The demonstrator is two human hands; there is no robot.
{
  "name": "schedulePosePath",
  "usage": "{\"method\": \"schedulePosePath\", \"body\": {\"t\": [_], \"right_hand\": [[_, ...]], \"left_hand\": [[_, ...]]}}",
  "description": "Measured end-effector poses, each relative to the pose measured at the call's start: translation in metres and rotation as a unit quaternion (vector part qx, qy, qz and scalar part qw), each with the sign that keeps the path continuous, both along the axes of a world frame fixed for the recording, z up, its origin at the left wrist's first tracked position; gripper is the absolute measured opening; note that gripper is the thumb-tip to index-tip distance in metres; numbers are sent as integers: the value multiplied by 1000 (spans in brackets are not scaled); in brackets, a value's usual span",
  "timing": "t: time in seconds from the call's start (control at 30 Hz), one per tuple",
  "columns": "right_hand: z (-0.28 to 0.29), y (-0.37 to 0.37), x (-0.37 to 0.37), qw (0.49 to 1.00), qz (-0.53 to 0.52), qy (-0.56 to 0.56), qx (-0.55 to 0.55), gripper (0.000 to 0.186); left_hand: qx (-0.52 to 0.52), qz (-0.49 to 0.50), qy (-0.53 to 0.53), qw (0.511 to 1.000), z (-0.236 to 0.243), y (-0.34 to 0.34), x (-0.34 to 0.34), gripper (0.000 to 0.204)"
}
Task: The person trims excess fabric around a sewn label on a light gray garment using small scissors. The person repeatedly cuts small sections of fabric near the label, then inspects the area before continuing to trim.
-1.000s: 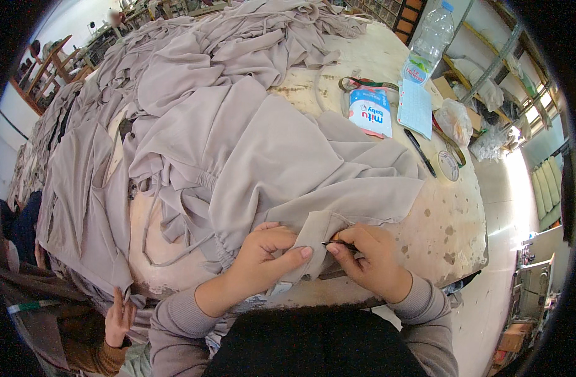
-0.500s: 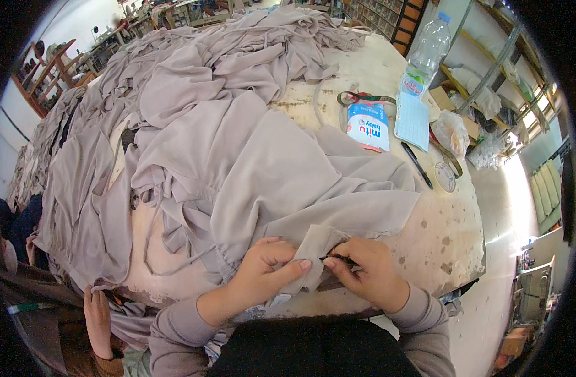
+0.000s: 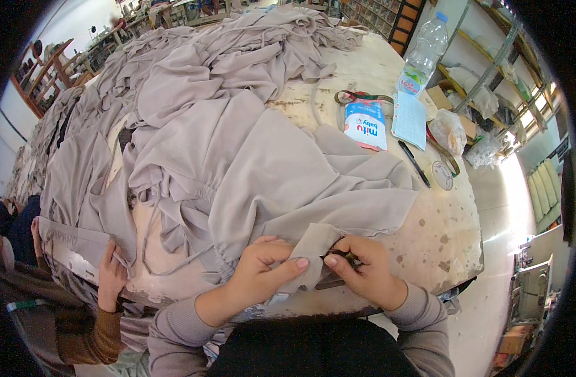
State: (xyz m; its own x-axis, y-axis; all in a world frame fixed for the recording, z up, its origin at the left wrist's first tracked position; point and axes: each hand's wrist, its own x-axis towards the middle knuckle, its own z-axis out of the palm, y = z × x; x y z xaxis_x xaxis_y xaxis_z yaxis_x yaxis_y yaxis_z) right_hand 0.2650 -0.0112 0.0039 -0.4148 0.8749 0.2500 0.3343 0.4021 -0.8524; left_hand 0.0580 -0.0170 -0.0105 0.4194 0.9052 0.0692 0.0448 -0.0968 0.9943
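A grey garment [image 3: 269,169] of thin cloth lies spread before me, its gathered part toward the left. My left hand [image 3: 263,267] is closed on a folded edge [image 3: 318,240] of this garment near the table's front, thumb on top. Just right of it, my right hand [image 3: 369,270] is closed round a small dark tool [image 3: 346,255] that looks like thread snips. Its thin tip points left at the cloth edge; the fingers hide most of it.
More grey garments [image 3: 194,69] heap across the table [image 3: 439,239]. At right are a plastic bottle [image 3: 424,53], a blue-and-white packet [image 3: 365,125], a notepad [image 3: 409,119], a pen [image 3: 415,164], a tape roll [image 3: 441,176] and a tape measure [image 3: 448,160]. A co-worker's hand [image 3: 112,276] holds cloth at left.
The co-worker's hand has risen to the right and now stretches a cloth band at the table's left edge. My hands stay nearly in place, the dark tool showing slightly more.
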Motion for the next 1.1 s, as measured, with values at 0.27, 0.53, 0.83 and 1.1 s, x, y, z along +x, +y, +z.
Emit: {"method": "schedulePosePath", "body": {"t": [0.27, 0.53, 0.83, 1.1], "right_hand": [[-3, 3, 0, 990, 1, -44, 133, 14], [-3, 2, 1, 988, -14, -51, 145, 15], [2, 2, 2, 993, -73, 78, 46, 17], [-1, -1, -1, 972, 62, -131, 185, 27]], "left_hand": [[-7, -13, 10, 1000, -2, 2, -1, 20], [-6, -6, 18, 1000, 0, 0, -2, 20], [6, -5, 17, 1000, 3, 2, 2, 20], [52, 5, 29, 998, 0, 3, 7, 18]]}}
